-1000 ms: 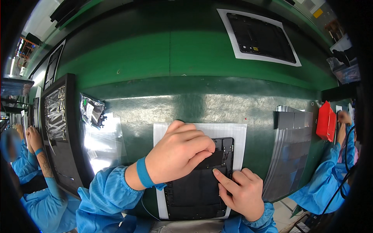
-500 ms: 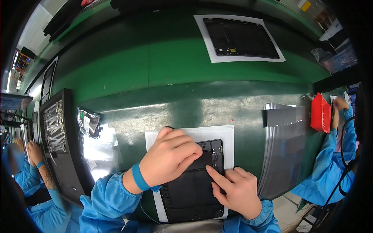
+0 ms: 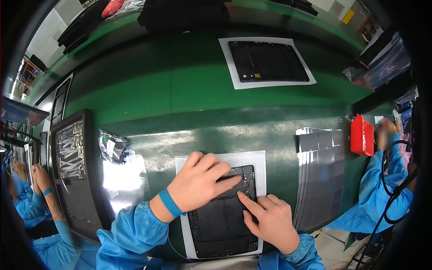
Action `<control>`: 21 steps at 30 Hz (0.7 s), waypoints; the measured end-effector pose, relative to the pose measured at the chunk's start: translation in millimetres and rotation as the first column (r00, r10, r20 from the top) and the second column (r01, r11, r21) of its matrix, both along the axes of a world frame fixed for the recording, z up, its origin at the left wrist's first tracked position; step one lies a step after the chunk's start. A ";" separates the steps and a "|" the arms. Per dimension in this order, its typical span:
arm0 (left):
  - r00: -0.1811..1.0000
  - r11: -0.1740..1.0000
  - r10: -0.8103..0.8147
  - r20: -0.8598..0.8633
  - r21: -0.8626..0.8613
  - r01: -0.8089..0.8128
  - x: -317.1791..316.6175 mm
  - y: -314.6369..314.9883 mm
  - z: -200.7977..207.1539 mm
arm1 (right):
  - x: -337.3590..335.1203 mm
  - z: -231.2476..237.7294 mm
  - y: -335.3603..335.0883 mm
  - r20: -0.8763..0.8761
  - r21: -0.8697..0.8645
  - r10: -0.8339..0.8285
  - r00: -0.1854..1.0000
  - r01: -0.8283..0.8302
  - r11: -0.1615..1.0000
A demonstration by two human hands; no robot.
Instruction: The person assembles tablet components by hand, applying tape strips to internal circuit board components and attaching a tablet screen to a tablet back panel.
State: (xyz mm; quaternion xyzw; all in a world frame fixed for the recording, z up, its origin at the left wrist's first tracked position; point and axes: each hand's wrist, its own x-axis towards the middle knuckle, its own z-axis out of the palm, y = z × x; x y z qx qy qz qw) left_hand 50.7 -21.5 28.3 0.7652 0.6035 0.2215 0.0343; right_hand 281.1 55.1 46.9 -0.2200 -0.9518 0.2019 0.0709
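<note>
A black tablet back housing [image 3: 220, 225] lies on a white sheet [image 3: 252, 159] at the near edge of the green bench. My left hand [image 3: 198, 182] rests flat on the housing's upper part, fingers spread toward the right. My right hand [image 3: 267, 220] presses its index fingertip on the housing just below the left fingertips. Both forearms are in blue sleeves, and a blue band circles the left wrist. Neither hand grips anything.
A second black housing [image 3: 267, 60] on a white sheet lies across the bench. A black tray of metal parts [image 3: 72, 153] and a clear bag [image 3: 112, 147] are at left. A stack of grey sheets [image 3: 319, 175] and a red box [image 3: 361, 135] sit right. Co-workers in blue flank both sides.
The view has tilted, so the bench sits lower in frame. Both hands stay on the housing; the right index finger has shifted slightly upward toward the left fingertips.
</note>
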 end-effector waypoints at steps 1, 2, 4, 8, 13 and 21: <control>0.999 0.999 0.033 0.019 -0.020 -0.032 -1.0 -0.1 0.1 | -1.2 2.0 -1.0 0.008 -0.003 -0.002 1.000 0.002 1.000; 0.999 0.999 0.043 0.015 -0.014 -0.043 -2.0 -0.2 0.1 | -3.0 3.2 -2.1 0.004 0.003 0.008 1.000 -0.008 1.000; 0.990 0.994 0.106 0.092 -0.047 -0.102 -6.2 0.5 0.7 | -7.7 6.5 -4.8 0.094 0.015 -0.043 0.995 0.042 0.999; 0.991 0.994 0.021 0.132 -0.113 -0.006 -18.6 -3.1 -3.8 | -28.9 24.5 -5.1 0.329 -0.014 -0.151 0.932 0.164 0.986; 0.989 0.993 0.006 0.150 -0.116 0.012 -21.9 -7.2 -4.5 | -27.1 17.2 -3.9 0.231 -0.075 -0.176 0.957 0.198 0.977; 0.985 0.998 -0.006 0.174 -0.060 0.017 -23.8 -7.3 -12.5 | 20.1 -17.8 -20.6 -0.470 -0.384 -0.517 0.715 0.362 0.849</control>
